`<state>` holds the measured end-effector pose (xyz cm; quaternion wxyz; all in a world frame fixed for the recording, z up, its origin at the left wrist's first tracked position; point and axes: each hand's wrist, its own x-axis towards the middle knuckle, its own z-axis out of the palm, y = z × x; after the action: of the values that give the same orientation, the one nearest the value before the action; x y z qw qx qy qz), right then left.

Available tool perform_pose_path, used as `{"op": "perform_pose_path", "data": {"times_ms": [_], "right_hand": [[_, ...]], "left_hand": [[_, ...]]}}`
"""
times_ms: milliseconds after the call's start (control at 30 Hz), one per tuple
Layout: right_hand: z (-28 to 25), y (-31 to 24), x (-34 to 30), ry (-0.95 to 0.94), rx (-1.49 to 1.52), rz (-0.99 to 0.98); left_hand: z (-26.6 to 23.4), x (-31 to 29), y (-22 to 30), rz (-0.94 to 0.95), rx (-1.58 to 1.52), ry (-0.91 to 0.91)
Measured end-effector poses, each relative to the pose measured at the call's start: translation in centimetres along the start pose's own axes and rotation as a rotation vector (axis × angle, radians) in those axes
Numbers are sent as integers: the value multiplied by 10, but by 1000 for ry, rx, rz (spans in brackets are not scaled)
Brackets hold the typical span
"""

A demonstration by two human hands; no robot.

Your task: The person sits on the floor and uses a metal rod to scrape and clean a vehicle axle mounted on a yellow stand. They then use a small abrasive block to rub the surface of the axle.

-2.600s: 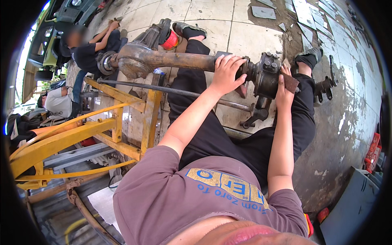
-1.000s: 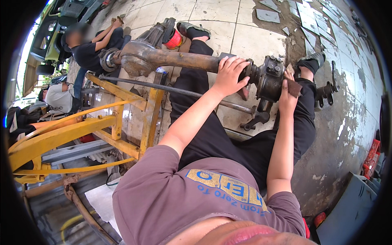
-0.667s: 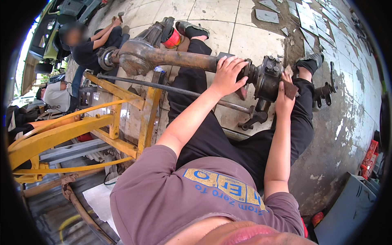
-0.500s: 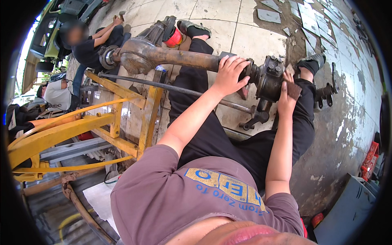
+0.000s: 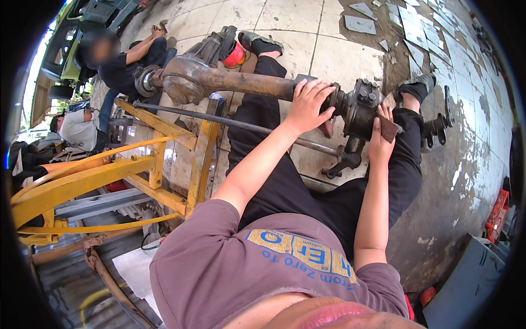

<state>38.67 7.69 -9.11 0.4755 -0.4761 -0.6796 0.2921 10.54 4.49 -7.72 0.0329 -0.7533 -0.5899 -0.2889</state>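
Note:
A rusty vehicle axle housing point(image 5: 246, 81) runs across in front of me, with a round bulge toward its left end. My left hand point(image 5: 311, 107) grips the tube near its right end, fingers curled over the top. Just right of it is the dark, bolted steel hub end point(image 5: 361, 109). Against that hub's right side my right hand point(image 5: 382, 134) is closed on a brown, folded, sandpaper-like piece point(image 5: 389, 129). The hub hides the surface behind the piece. A long steel rod point(image 5: 246, 123) passes below the housing to a dark lever joint point(image 5: 346, 160).
A yellow steel frame point(image 5: 82, 186) stands at the left. Beyond the housing sits a red can point(image 5: 234, 56). At the far left another person point(image 5: 118, 60) crouches. Broken tiles point(image 5: 359, 24) lie at the far right; a red crate point(image 5: 496, 216) and grey metal box point(image 5: 466, 285) stand at the right edge.
My right hand and the brown piece have shifted slightly down and left along the hub's side. My left hand stays on the tube, its thumb now drawn up closer.

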Motion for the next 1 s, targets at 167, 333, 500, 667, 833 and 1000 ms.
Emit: {"op": "perform_pose_path", "data": {"times_ms": [167, 333, 500, 667, 833, 1000], "right_hand": [[-7, 4, 23, -16, 66, 102], [-3, -6, -6, 5, -14, 31], [-9, 0, 13, -5, 22, 83], [-7, 0, 9, -7, -8, 50], [-4, -8, 4, 9, -39, 11], [-9, -4, 18, -9, 22, 68]], "left_hand": [[4, 1, 0, -2, -22, 12], [3, -5, 4, -19, -26, -11], [4, -1, 3, -8, -28, 2], [1, -1, 4, -6, -26, 4], [2, -4, 1, -9, -27, -3], [4, -1, 4, -6, -36, -3]]}}
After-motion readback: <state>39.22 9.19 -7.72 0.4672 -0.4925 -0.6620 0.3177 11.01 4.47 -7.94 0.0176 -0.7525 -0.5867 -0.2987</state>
